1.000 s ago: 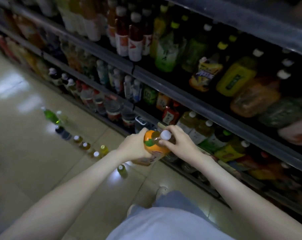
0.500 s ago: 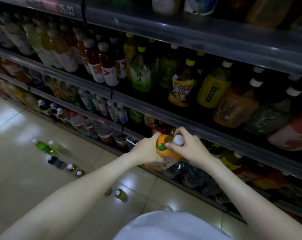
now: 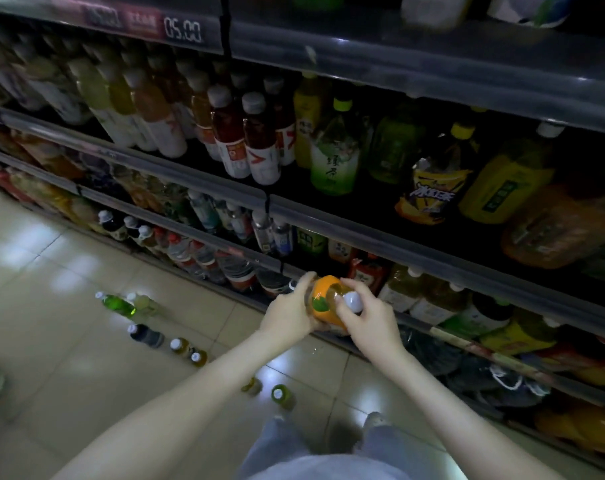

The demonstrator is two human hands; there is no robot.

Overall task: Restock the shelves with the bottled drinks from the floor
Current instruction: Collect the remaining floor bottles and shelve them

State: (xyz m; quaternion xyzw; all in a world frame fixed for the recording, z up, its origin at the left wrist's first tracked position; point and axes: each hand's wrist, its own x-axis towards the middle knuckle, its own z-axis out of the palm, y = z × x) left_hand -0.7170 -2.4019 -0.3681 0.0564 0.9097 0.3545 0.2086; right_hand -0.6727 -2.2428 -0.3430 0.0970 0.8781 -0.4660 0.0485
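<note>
While both hands hold it up in front of the lower shelves (image 3: 467, 271), the bottle (image 3: 323, 303) lies tilted, its white cap (image 3: 352, 301) turned toward the camera. It has an orange label with a green leaf mark, and the clear plastic near the neck shows an amber drink. The left hand (image 3: 287, 315) wraps its fingers (image 3: 302, 282) round the body from the left. The right hand (image 3: 370, 317) curls its fingers over the shoulder, just beside the cap. The bottle hangs in the air above the floor (image 3: 51, 341), close to the packed drinks. More bottles (image 3: 117, 304), green, dark and yellow, are on the tiles to the left. Compared with half a second ago, the grasp and the bottle's place between the hands are the same. The view has lifted, though: a price strip (image 3: 183, 29) reading 05.00 now shows at the top, and more of the bottles on the floor have come into sight.
</note>
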